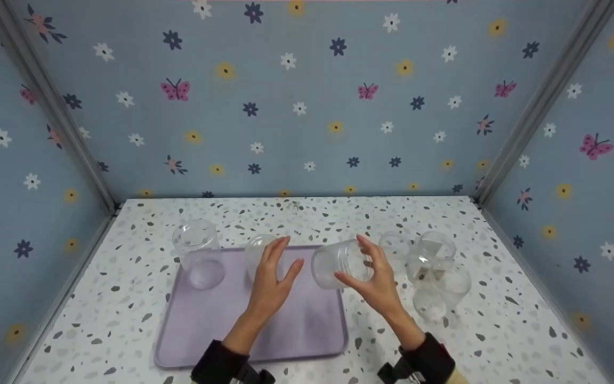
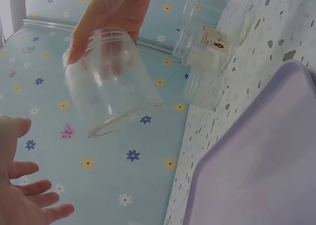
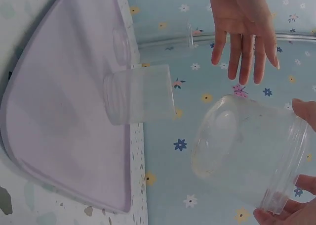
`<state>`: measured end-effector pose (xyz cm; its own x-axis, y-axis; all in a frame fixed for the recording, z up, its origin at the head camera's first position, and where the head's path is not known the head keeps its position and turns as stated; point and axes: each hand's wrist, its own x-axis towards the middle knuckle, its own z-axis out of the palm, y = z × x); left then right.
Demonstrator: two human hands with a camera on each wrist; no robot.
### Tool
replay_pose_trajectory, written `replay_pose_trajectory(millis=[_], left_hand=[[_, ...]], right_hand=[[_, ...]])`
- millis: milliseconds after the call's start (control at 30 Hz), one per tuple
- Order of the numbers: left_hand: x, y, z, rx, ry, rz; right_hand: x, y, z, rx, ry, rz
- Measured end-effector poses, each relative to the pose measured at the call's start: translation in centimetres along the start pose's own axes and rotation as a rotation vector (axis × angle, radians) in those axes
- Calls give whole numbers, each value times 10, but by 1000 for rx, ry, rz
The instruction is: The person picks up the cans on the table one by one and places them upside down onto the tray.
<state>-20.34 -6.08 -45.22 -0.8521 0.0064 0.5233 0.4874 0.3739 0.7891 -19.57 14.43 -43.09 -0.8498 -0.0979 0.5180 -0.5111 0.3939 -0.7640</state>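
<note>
My right hand (image 1: 379, 280) grips a clear plastic jar (image 1: 333, 265) around its threaded neck, thumb on one side and fingers on the other. The jar is tipped on its side above the tray's right part, its round base pointing left. My left hand (image 1: 272, 280) is apart from that jar, with fingers and thumb spread and nothing between them. In the right wrist view the left hand (image 3: 244, 32) hangs beside the held jar's base. Behind the left hand, another clear jar (image 3: 143, 94) stands mouth down on the lilac tray (image 1: 307, 336).
A further clear jar (image 1: 200, 256) stands at the tray's back left corner. Right of the tray, several clear jars (image 1: 437, 272) stand close together, one with a label (image 2: 215, 39). The speckled table (image 1: 499, 330) is enclosed by flower-patterned walls (image 1: 296, 85).
</note>
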Motion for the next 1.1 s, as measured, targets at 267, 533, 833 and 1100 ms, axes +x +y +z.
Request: replay_pose_trajectory(millis=[267,533,833,1100], left_hand=[[-14,1,9,-126,-69,4],[-25,24,5,-251,-114,-32],[-34,20,8,-361,-175,-110],[-39,16,11,-436,-203,-130]], right_hand=[[-11,-15,2,93,-15,30],[-18,-15,5,242,-39,118],[-26,1,7,331,-92,183],[-34,16,10,443,-143,228]])
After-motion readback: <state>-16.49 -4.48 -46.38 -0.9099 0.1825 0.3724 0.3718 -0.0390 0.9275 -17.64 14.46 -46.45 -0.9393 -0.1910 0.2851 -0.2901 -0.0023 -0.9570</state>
